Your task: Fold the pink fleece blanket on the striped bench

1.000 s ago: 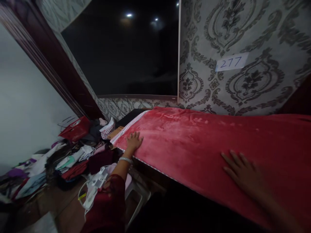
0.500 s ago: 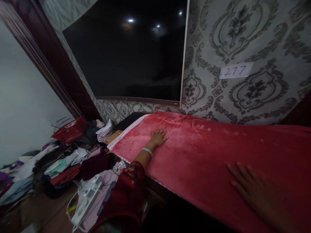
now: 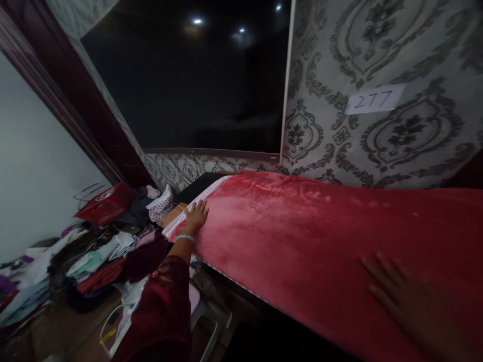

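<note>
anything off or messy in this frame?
Yes. A jumbled heap of clothes sprawls over the floor at left, with a red bag tipped on top. The red blanket itself lies fairly smooth under both flat hands, left hand by its striped edge, right hand nearer.

The red blanket [image 3: 320,236] is a plush, velvety cloth with a soft sheen and a smooth white woven strip along its edge. The wallpaper [image 3: 377,50] looks matt and patterned, the number label [image 3: 375,99] plain paper. The dark screen [image 3: 196,85] is glossy, mirroring lamps. The bangle [image 3: 184,237] looks like shiny metal.
</note>
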Demonstrator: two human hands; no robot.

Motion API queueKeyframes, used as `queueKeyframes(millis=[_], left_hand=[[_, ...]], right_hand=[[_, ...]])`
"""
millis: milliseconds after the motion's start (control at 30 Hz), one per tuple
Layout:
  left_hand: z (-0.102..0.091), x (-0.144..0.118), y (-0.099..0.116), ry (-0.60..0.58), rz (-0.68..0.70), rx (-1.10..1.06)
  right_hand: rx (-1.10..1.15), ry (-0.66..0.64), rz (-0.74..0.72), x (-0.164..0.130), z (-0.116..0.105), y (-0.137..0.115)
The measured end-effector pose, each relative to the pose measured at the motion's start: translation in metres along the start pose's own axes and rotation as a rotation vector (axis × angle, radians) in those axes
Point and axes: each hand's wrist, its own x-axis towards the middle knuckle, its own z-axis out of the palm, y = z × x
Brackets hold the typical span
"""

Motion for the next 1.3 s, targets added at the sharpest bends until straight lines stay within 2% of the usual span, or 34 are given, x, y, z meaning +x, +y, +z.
queueKeyframes(millis=[100,200,233,300,467,533,600,700,833,967,1300], left_hand=[[-0.004,0.0,0.008,0.033,-0.098,-0.015],[-0.012,-0.006,0.038,0.155,-0.071,-0.027],[-0.015,-0.01,0.053,0.186,-0.019,-0.046],[-0.02,-0.02,0.092,0.175,0.137,-0.091],[-0.026,-0.038,0.199,0.012,0.671,-0.099],[-0.024,-0.037,0.229,-0.009,0.761,-0.077],[-0.02,-0.032,0.247,-0.037,0.748,-0.041],[-0.009,-0.023,0.255,-0.044,0.682,-0.003],[0.003,-0.012,0.253,0.061,0.631,-0.012],[0.004,-0.006,0.253,0.132,0.611,-0.038],[-0.007,-0.017,0.256,0.171,0.577,-0.139]], right_hand=[[0.007,-0.01,0.011,0.005,-0.01,-0.01],[0.009,-0.063,0.05,0.009,-0.021,-0.018],[0.01,-0.078,0.058,0.011,-0.024,-0.02],[0.012,-0.104,0.063,0.013,-0.029,-0.024],[0.025,-0.137,0.071,0.016,-0.036,-0.029],[0.036,-0.156,0.067,0.019,-0.04,-0.031],[0.047,-0.183,0.071,0.022,-0.045,-0.033],[0.07,-0.227,0.096,0.026,-0.058,-0.04],[0.119,-0.267,0.114,0.032,-0.079,-0.049],[0.172,-0.296,0.137,0.035,-0.093,-0.051],[0.255,-0.292,0.117,0.034,-0.09,-0.045]])
